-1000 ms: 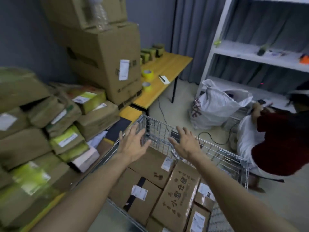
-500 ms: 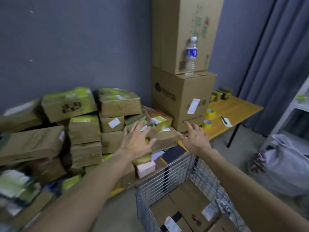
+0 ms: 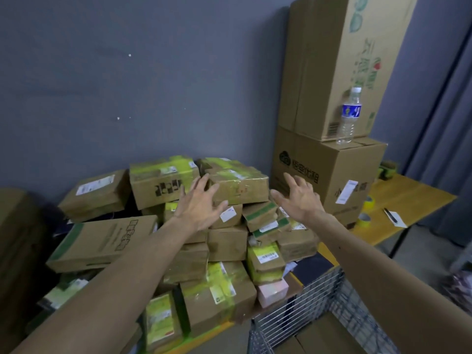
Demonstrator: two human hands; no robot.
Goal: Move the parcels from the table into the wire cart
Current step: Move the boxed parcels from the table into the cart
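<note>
Two hands reach with fingers spread, holding nothing: left hand at the left end of the top parcel, right hand just beside its right end. Parcel lies topmost on the desk, long axis crosswise between them; wire cart lower right

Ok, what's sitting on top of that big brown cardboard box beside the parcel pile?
A taller cardboard carton with green print and an upright clear plastic bottle with blue label. The carton hides most of the box's lid.
</note>
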